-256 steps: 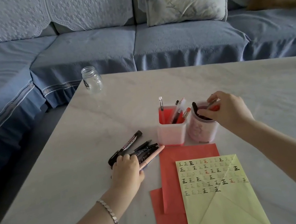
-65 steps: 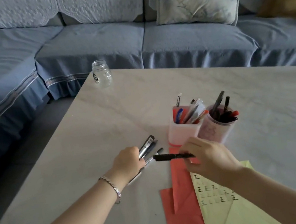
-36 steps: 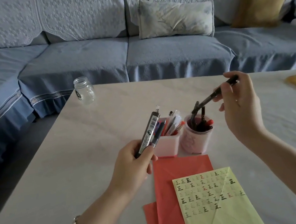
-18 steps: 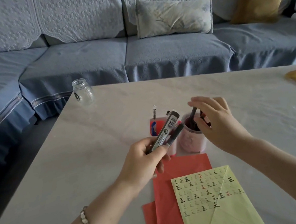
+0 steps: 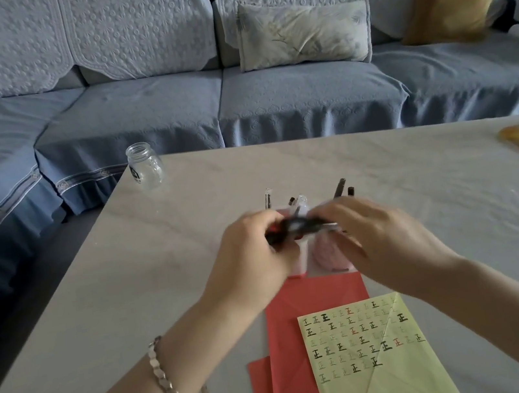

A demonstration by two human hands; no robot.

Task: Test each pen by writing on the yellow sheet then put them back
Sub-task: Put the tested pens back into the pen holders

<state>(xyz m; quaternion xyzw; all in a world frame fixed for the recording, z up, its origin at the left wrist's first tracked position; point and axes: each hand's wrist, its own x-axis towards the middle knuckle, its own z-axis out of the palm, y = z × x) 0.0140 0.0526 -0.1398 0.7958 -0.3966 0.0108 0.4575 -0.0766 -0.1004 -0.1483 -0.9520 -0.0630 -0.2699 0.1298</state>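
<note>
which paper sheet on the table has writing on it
The pale yellow sheet, covered in rows of small marks; the red paper beneath it looks blank.

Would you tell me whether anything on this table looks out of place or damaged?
The yellow sheet is creased along diagonal folds and lies askew over the red paper; the glass jar stands near the table's far edge.

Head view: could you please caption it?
Left hand and right hand hold dark pens beyond the marked yellow sheet.
</note>
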